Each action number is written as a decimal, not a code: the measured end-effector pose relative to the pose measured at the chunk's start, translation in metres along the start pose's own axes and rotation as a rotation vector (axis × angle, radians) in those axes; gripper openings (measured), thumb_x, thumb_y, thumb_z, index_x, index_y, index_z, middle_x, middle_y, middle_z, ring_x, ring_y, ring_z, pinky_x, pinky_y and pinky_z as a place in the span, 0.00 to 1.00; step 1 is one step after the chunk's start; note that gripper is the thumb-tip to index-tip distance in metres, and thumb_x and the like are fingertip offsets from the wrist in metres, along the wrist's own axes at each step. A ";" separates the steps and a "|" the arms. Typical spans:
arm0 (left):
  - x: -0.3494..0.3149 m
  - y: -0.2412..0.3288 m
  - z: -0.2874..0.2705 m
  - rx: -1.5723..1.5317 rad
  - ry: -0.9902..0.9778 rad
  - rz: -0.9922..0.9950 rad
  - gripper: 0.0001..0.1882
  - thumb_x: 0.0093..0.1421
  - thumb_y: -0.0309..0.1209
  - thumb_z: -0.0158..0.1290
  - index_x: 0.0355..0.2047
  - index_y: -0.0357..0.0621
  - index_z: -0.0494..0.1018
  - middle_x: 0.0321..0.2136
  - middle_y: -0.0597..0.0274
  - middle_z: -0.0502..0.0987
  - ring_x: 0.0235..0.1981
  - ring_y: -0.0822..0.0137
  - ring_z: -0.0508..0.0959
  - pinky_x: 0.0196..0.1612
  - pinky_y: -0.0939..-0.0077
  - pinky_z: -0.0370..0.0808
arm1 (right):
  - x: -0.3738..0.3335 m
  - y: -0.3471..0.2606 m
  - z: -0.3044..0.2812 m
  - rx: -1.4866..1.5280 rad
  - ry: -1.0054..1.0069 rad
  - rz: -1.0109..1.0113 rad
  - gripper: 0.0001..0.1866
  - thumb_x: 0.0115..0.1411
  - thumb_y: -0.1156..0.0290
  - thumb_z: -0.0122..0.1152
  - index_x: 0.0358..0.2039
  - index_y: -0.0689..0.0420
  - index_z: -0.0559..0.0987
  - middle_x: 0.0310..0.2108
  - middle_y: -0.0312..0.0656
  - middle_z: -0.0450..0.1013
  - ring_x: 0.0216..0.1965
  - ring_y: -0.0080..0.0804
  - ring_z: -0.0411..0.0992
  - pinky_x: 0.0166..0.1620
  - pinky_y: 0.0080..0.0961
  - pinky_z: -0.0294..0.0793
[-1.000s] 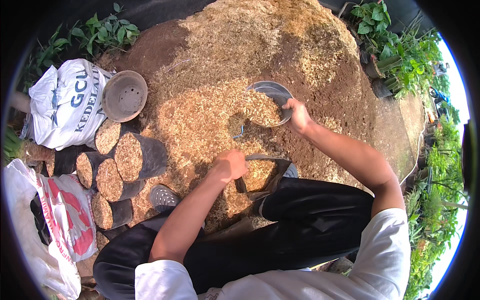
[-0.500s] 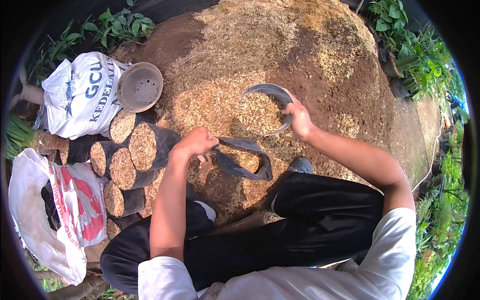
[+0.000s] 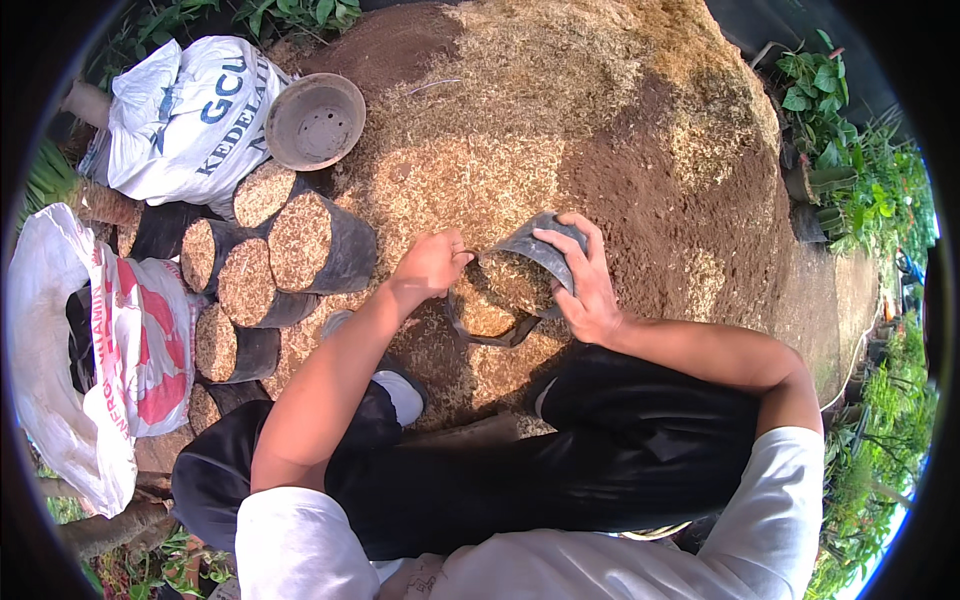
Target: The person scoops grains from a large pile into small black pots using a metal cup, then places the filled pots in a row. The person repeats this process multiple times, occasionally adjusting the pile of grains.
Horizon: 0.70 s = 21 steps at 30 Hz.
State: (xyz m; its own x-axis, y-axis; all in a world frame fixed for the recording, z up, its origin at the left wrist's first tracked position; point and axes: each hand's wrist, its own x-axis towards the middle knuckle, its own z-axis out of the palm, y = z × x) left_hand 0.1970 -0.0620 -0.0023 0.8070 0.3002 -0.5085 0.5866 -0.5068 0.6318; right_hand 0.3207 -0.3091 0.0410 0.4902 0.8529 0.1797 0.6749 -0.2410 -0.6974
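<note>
My left hand point(image 3: 430, 265) pinches the rim of a black plastic grow bag point(image 3: 497, 338), holding its mouth open in front of me. In my right hand point(image 3: 592, 290) is a grey round container point(image 3: 540, 240), gripped from outside with the fingers spread over its wall. It is tilted over the bag's mouth, its lower edge at or just inside the bag. Tan husk-and-soil mix point(image 3: 488, 312) shows in the bag's opening. How full the bag is, and what is left in the container, I cannot tell.
A large mound of husks and dark soil point(image 3: 640, 150) spreads ahead. To the left stand several filled black bags point(image 3: 345, 250), a grey pot with holes point(image 3: 318, 122), a white sack point(image 3: 190, 120) and a red-and-white sack point(image 3: 150, 340). Green plants point(image 3: 830, 150) line the right edge.
The grey container, level and full of mix before, has moved left and toward me and tipped over the bag. My left hand has moved slightly right and up with the bag's rim.
</note>
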 end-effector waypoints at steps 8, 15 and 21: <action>0.017 -0.028 0.008 -0.341 -0.026 0.107 0.04 0.68 0.25 0.58 0.40 0.37 0.77 0.21 0.61 0.79 0.14 0.73 0.74 0.18 0.72 0.68 | 0.010 0.011 0.025 -0.290 -0.135 -0.455 0.48 0.39 0.64 0.81 0.65 0.30 0.74 0.66 0.46 0.61 0.66 0.68 0.58 0.65 0.68 0.62; 0.030 -0.040 0.014 -0.453 -0.045 0.059 0.04 0.67 0.24 0.60 0.37 0.36 0.77 0.24 0.62 0.80 0.14 0.74 0.73 0.17 0.73 0.67 | 0.012 0.019 0.027 -0.232 -0.143 -0.673 0.54 0.26 0.60 0.87 0.62 0.30 0.78 0.65 0.38 0.63 0.66 0.62 0.60 0.61 0.65 0.67; 0.026 -0.036 0.006 -0.457 -0.087 0.087 0.05 0.66 0.25 0.62 0.38 0.38 0.78 0.21 0.63 0.79 0.13 0.75 0.72 0.16 0.75 0.65 | 0.011 0.023 0.025 -0.239 -0.151 -0.700 0.55 0.25 0.57 0.86 0.62 0.30 0.78 0.65 0.38 0.63 0.66 0.61 0.59 0.59 0.66 0.68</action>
State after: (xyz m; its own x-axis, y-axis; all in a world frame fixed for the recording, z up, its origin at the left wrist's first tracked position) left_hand 0.1966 -0.0404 -0.0422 0.8573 0.1935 -0.4770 0.5025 -0.1137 0.8571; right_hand 0.3278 -0.2934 0.0092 -0.1662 0.8938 0.4165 0.9108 0.3010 -0.2825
